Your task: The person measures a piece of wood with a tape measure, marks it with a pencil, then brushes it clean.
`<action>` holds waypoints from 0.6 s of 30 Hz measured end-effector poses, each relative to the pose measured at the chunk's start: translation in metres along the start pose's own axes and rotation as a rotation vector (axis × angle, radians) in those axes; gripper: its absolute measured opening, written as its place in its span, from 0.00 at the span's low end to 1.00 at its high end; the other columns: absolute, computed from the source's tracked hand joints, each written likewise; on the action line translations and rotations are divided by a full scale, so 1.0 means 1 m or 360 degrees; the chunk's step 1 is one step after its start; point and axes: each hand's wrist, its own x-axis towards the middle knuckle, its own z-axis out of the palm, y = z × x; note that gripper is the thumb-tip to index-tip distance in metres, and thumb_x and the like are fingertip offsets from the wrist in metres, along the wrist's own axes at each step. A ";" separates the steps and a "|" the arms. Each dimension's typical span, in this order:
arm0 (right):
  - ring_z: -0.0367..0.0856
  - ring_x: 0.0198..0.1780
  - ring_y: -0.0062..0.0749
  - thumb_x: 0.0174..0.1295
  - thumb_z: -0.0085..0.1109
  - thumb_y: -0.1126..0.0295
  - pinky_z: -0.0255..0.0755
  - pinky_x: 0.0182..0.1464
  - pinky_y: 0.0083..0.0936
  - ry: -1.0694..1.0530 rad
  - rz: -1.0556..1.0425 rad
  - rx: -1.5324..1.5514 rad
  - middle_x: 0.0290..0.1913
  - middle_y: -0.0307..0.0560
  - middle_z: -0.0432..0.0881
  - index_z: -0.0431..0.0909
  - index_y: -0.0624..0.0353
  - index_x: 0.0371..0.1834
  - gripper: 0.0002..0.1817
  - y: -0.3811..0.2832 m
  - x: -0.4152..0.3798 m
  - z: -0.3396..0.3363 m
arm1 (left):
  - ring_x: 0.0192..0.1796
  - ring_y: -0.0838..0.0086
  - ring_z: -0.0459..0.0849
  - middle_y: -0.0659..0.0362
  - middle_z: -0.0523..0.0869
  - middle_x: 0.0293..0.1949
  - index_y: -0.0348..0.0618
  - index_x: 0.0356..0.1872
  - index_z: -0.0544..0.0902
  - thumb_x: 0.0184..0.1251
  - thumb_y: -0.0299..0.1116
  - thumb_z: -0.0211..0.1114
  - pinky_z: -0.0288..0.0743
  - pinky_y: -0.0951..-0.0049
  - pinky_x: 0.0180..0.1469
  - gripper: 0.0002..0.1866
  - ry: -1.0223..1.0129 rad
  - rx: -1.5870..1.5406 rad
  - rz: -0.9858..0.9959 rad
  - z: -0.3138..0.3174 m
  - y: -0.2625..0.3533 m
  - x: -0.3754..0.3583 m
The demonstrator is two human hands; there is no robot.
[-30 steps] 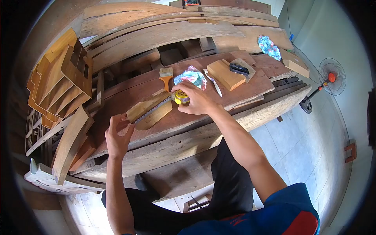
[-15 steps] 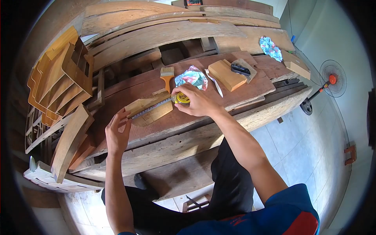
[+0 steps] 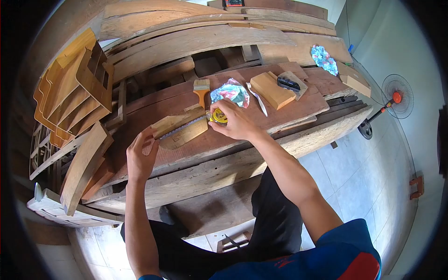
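Near the center of the frame, our right hand (image 3: 229,120) grips the yellow tape measure (image 3: 219,116) and our left hand (image 3: 143,151) pinches the far end of its extended blade (image 3: 183,128), which lies along the light wooden piece (image 3: 179,133) on the reddish-brown tabletop (image 3: 228,140), just below the paintbrush (image 3: 201,90).

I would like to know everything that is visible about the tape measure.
The tape measure has a rounded yellow case, held and partly covered by the right hand. Its narrow, pale blade, seemingly metal, is pulled out over the light wooden piece, reaching towards the left hand. Its end is unclear there, and its markings are too small to read.
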 end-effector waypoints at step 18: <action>0.82 0.58 0.45 0.62 0.75 0.60 0.75 0.63 0.39 0.0085 -0.0077 -0.0012 0.52 0.46 0.83 0.80 0.56 0.50 0.19 0.004 -0.006 -0.001 | 0.38 0.73 0.88 0.58 0.88 0.39 0.45 0.61 0.82 0.60 0.27 0.78 0.85 0.71 0.45 0.26 -0.0122 0.0111 0.0010 -0.014 0.013 0.006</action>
